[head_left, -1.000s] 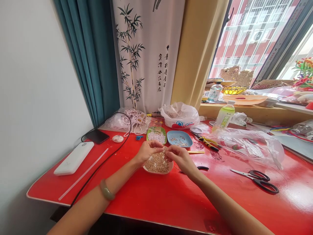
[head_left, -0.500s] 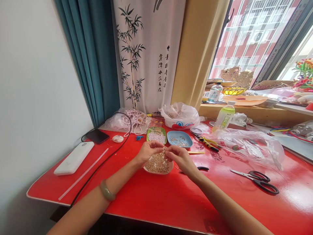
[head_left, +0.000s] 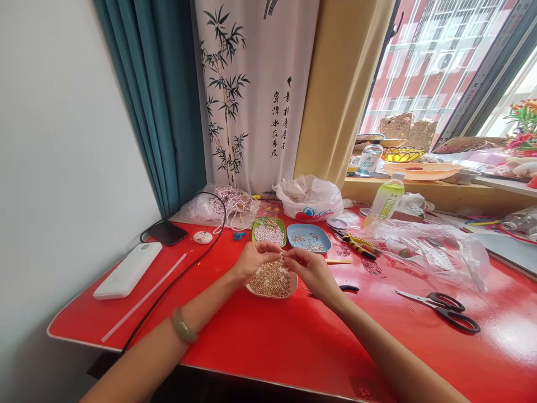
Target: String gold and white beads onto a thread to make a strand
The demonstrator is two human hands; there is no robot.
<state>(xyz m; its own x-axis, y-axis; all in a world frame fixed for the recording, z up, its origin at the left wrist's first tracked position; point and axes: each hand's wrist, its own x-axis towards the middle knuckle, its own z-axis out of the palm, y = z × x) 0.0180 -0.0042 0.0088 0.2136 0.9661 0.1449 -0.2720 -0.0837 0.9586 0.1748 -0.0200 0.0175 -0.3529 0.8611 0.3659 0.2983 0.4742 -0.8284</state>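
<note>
My left hand (head_left: 260, 261) and my right hand (head_left: 307, 271) meet fingertip to fingertip above a bowl of gold beads (head_left: 271, 281). Both are closed in a pinch on a small whitish beaded piece (head_left: 282, 258); its details are too fine to make out. Behind my fingers stand a green tray (head_left: 254, 226) with pearly and gold beads, and a blue tray (head_left: 325, 239) holding small scattered metallic pieces. A tool with black handles (head_left: 349, 289) lies partly hidden under my right wrist.
Black-handled scissors (head_left: 447, 307), yellow-and-black pliers (head_left: 356, 245) and clear plastic packaging (head_left: 428, 254) lie on the right. A bottle (head_left: 385, 200) stands behind them. At left are a white power bank (head_left: 128, 271), a phone (head_left: 168, 233) and a black cable (head_left: 180, 274). Pearl strands (head_left: 235, 204) lie at the back.
The hands stay almost in the same place, pinched together over the bowl. Only the camera view has shifted very slightly.
</note>
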